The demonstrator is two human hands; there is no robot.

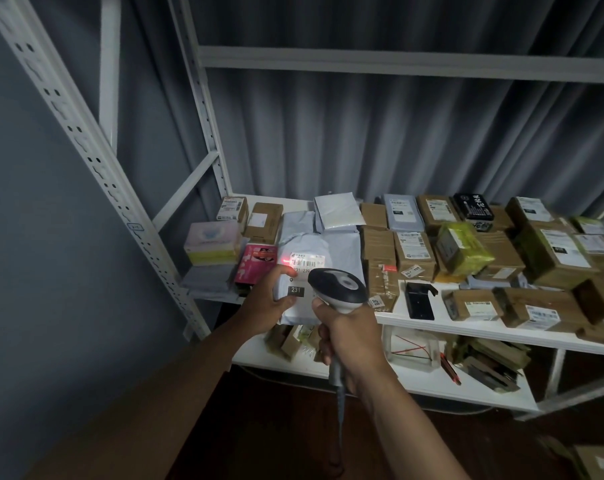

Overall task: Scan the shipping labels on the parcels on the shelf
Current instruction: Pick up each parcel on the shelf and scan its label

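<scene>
While the red beam sits on the barcode, I judge the job is to keep both things steady until the read registers. The scanner (338,289) points at the label (305,263) on a grey mailer bag (307,271), which lies at the front left of the shelf (466,327), among the other parcels. The red spot glows at the left end of the barcode, so I would ease the scanner's aim a little rightward so the line crosses every bar, and hold the head tilted to avoid glare off the glossy plastic. Flattening the bag matters too, since a crease through the bars could spoil the read.

My left hand (269,299) reaches forward from the lower left with its grip clamped on the bag's left edge, thumb pressed on top just beside a dark tag (296,291) printed 231, fingers tucked under the edge where I cannot see them. My right hand (349,337) comes up from below with the wrist cocked, its grip wrapped tight round the scanner's handle, the head above my knuckles angled down and away. A cable hangs from the handle's base toward the floor.

Cardboard boxes (414,254) and a green wrapped parcel (465,252) lie further right, most with labels facing up, so I expect they can be scanned in place. A pink box (255,263) sits just beside my left hand.
</scene>
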